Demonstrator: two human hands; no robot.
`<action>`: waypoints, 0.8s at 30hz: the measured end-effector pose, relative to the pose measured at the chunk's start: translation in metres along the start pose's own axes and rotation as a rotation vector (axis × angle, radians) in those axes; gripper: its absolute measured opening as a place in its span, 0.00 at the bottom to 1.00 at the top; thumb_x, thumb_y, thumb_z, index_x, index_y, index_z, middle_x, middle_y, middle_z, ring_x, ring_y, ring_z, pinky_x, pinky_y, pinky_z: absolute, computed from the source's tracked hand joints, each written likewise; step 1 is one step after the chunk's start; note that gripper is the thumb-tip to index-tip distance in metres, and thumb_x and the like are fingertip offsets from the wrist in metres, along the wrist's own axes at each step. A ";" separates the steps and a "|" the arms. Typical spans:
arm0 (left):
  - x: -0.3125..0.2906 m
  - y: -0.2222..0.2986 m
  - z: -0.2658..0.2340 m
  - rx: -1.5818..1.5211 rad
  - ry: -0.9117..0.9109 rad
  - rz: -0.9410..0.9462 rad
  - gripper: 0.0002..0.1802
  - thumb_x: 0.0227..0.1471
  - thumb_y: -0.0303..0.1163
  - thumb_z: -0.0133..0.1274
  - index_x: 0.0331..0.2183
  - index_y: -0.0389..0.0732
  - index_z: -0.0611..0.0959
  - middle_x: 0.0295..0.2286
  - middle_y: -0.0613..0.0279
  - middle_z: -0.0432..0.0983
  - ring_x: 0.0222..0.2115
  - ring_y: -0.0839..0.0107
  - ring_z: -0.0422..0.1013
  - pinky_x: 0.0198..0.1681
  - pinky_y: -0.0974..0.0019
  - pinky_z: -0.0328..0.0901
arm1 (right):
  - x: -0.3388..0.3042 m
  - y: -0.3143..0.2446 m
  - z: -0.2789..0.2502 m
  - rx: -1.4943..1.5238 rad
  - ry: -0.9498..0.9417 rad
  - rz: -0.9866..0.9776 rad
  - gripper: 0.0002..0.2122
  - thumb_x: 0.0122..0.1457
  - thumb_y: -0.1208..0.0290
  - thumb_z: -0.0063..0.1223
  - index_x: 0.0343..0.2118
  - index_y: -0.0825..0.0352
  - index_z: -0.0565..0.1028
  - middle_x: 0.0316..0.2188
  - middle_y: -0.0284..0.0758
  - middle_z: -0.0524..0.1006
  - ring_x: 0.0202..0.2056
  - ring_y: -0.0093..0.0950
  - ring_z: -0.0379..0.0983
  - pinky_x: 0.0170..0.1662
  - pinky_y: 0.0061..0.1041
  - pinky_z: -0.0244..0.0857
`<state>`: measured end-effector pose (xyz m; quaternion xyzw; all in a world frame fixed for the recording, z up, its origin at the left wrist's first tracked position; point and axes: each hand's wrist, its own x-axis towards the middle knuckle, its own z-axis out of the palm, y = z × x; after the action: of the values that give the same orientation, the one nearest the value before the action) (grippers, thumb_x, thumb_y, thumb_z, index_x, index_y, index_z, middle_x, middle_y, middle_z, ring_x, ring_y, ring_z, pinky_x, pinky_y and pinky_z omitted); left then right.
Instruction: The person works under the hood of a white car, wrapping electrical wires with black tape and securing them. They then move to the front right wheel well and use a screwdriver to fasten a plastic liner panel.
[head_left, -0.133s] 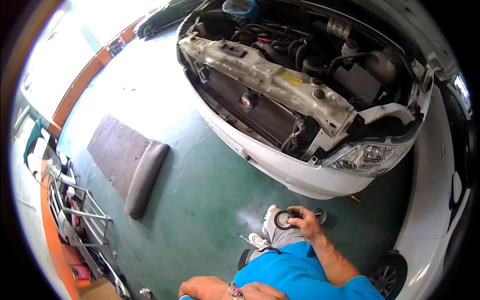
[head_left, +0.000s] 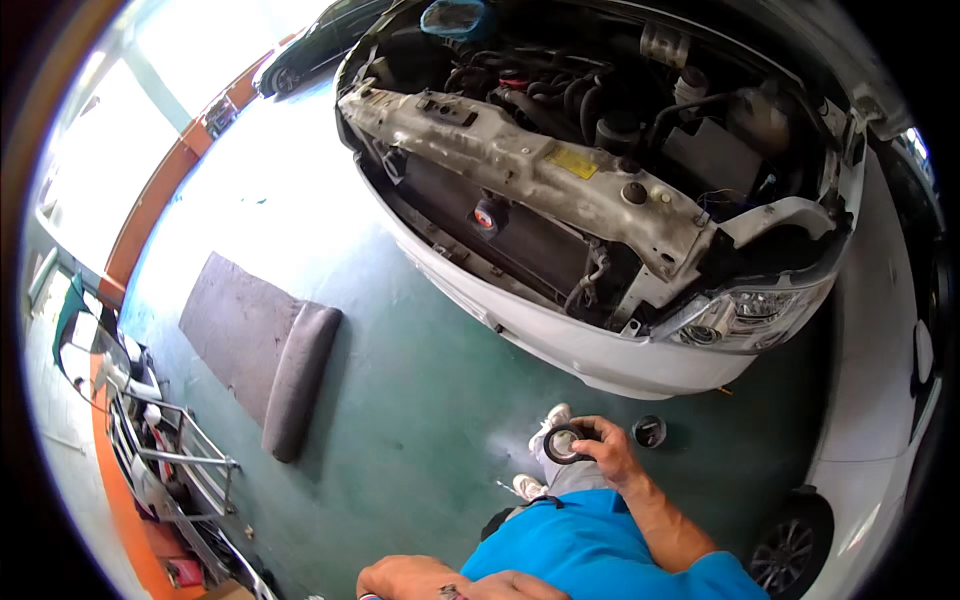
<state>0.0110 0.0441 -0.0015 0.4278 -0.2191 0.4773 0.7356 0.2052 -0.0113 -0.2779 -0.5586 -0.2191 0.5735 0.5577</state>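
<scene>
Between the thumb and fingers of my right hand (head_left: 607,453), a black ring that looks like a roll of tape (head_left: 564,444) is held up over my grey trousers. Its pale centre faces up. Bent across my blue shirt (head_left: 590,545), my left arm ends in my left hand (head_left: 515,587) at the lower edge of the picture. The fingers there are cut off, so any grip is hidden. Ahead stands a white vehicle (head_left: 600,365) with its hood up and the front grille area exposed.
A small round container (head_left: 649,432) stands on the green floor just right of my right hand. A part-rolled grey mat (head_left: 300,385) lies to the left, beyond it a metal rack with car parts (head_left: 185,455). Another light-coloured car (head_left: 870,420) stands at the right.
The view has shifted slightly. My right hand still holds the tape roll, and the round container beside it shows more fully. My left wrist has slipped further toward the lower edge.
</scene>
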 end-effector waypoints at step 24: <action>0.058 -0.116 -0.291 -0.035 0.608 -0.750 0.20 0.59 0.31 0.57 0.52 0.35 0.75 0.45 0.51 0.77 0.45 0.62 0.76 0.51 0.54 0.71 | 0.143 -0.204 0.014 -0.068 -0.126 -0.526 0.32 0.48 0.74 0.65 0.59 0.68 0.69 0.50 0.41 0.76 0.53 0.32 0.73 0.57 0.34 0.66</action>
<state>0.1153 0.2972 -0.1642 0.3059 0.1676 0.2787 0.8948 0.3084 0.1782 -0.1528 -0.4643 -0.4100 0.4348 0.6537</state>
